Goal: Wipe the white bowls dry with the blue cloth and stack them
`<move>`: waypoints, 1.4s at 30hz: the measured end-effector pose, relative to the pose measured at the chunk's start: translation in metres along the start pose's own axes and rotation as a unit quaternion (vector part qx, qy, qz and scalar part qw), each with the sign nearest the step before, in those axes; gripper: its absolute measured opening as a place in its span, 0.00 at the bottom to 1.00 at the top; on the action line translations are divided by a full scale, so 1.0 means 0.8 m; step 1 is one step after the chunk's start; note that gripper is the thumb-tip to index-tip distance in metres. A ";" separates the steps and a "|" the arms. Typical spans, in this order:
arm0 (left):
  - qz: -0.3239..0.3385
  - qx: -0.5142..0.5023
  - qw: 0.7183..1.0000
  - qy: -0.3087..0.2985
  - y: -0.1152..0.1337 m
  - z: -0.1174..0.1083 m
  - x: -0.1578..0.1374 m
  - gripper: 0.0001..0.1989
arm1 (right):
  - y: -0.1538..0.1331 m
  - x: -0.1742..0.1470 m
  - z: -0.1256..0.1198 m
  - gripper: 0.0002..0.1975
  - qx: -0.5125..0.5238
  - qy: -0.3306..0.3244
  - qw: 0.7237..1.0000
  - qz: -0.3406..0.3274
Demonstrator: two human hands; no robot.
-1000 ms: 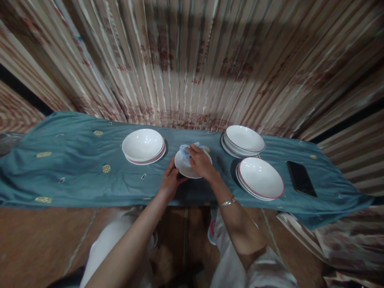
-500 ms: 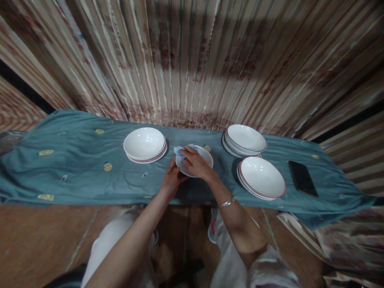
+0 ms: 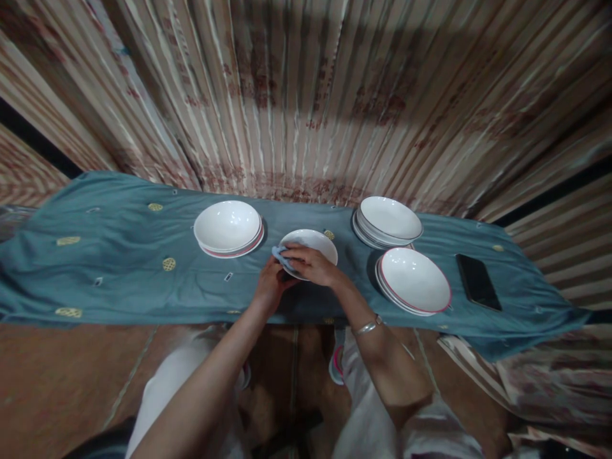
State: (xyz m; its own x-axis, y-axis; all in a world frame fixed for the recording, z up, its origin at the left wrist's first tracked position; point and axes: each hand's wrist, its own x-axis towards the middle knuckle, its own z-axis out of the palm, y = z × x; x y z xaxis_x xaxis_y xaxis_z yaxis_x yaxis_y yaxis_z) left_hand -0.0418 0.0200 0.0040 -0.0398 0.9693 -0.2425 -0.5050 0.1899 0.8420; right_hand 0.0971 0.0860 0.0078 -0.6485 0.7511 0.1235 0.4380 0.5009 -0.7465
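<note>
At table centre, a small white bowl [image 3: 319,241] between two hands, wiping apparently under way.

Left hand [image 3: 270,287] clamped on the bowl's rim near eight o'clock, its under-fingers hidden; right hand [image 3: 313,262] reaches across the bowl, fingers closed on a pale-blue cloth [image 3: 278,253] at the rim near nine o'clock. From this bowl: a stack of white bowls [image 3: 228,224] at ten o'clock, a dark-rimmed stack [image 3: 391,218] at two, a red-rimmed stack [image 3: 415,279] between three and four, a black phone [image 3: 478,282] farther out past three. All on a teal tablecloth [image 3: 119,268]. Progress: this bowl looks mid-wipe, not yet set down with any stack. Which stacks are wiped and which are left, cannot tell; nothing visible separates them.
</note>
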 end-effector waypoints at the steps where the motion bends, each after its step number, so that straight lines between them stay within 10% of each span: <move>1: -0.001 -0.003 1.000 0.003 0.000 0.000 0.001 0.10 | 0.002 -0.001 0.001 0.18 0.010 0.000 1.000 -0.004; 10: -0.007 -0.028 1.000 -0.004 -0.003 -0.001 0.004 0.18 | -0.003 -0.018 -0.012 0.14 0.047 -0.020 0.999 -0.003; 42: -0.005 0.017 1.000 0.025 -0.001 0.001 0.006 0.32 | -0.031 -0.064 -0.040 0.14 -0.348 0.050 0.925 0.145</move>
State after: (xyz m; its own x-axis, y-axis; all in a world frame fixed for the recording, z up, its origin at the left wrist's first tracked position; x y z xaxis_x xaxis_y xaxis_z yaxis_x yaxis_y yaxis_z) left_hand -0.0407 0.0242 0.0023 -0.0784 0.9583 -0.2747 -0.4767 0.2060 0.8546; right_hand 0.1393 0.0488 0.0407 -0.3948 0.9162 0.0692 0.9021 0.4008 -0.1598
